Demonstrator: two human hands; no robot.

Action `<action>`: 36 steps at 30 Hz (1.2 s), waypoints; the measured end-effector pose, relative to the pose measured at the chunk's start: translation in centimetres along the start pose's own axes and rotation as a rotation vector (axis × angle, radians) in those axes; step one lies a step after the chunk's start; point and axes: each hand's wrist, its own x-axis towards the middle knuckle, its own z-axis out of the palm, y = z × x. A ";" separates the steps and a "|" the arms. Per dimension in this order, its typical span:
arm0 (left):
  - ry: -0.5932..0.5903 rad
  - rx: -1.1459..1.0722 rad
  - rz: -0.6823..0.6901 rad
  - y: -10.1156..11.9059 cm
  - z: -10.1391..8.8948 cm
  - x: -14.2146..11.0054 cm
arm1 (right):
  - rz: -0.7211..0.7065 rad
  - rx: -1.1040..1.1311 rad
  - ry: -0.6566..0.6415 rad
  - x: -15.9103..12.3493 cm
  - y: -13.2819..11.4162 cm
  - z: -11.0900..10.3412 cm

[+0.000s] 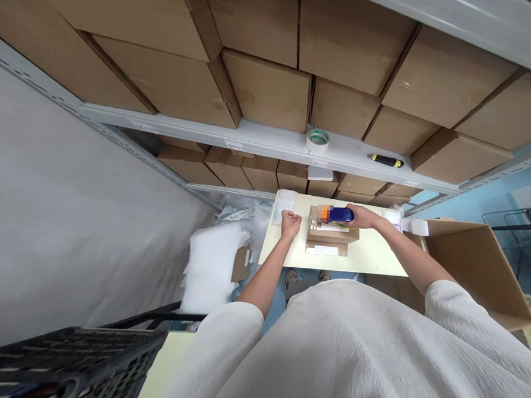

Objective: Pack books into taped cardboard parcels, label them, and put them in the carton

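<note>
My right hand point(357, 217) is closed around a dark blue tape dispenser point(341, 214) with a blurred orange end. The dispenser lies over the top of a small brown cardboard box point(352, 234) on the pale yellow table point(373, 250). A second small cardboard box point(309, 248) with a white label sits against its near side. To the left of the boxes, apart from them, my left hand point(291, 225) hovers with its fingers curled together. Whether anything thin is between those fingers cannot be made out.
Behind the table, grey shelving point(268, 134) carries rows of cardboard boxes. A tape roll point(318, 139) and a black-yellow utility knife point(385, 161) lie on its ledge. White foam sheets point(212, 261) stand left, a large open carton point(474, 267) right, a black crate point(74, 355) lower left.
</note>
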 end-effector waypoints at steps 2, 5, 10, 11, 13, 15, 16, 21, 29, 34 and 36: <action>-0.026 0.021 -0.061 -0.2 -0.2 0.0 | 0.008 -0.017 -0.011 0.2 -0.6 -0.2; -0.048 0.026 -0.132 -0.3 -0.3 0.0 | 0.026 -0.057 -0.020 0.4 -1.4 -0.4; -0.083 0.060 -0.153 -0.8 0.2 -0.1 | 0.042 -0.098 -0.028 0.5 -2.1 -0.4; -0.084 0.071 -0.156 -0.9 0.5 -0.2 | 0.042 -0.104 -0.029 0.6 -2.1 -0.4; -0.083 0.082 -0.179 -1.1 1.1 -0.5 | 0.043 -0.116 -0.031 0.6 -2.0 -0.3; -0.092 0.080 -0.211 -1.2 1.9 -0.9 | 0.049 -0.122 -0.030 0.6 -1.9 -0.1; -0.099 0.085 -0.225 -1.1 2.2 -1.1 | 0.051 -0.121 -0.031 0.6 -1.8 -0.1; -0.076 0.211 -0.209 -0.6 2.9 -1.8 | 0.058 -0.128 -0.030 0.5 -1.8 0.0; -0.275 0.108 0.020 -0.9 1.3 -3.0 | 0.066 -0.138 -0.006 0.3 -1.8 0.4; -0.256 0.207 0.069 0.3 0.7 -3.4 | 0.044 -0.108 -0.008 0.4 -1.4 0.6; -0.326 0.224 0.223 1.5 0.9 -3.6 | 0.025 -0.103 -0.001 0.4 -1.3 0.7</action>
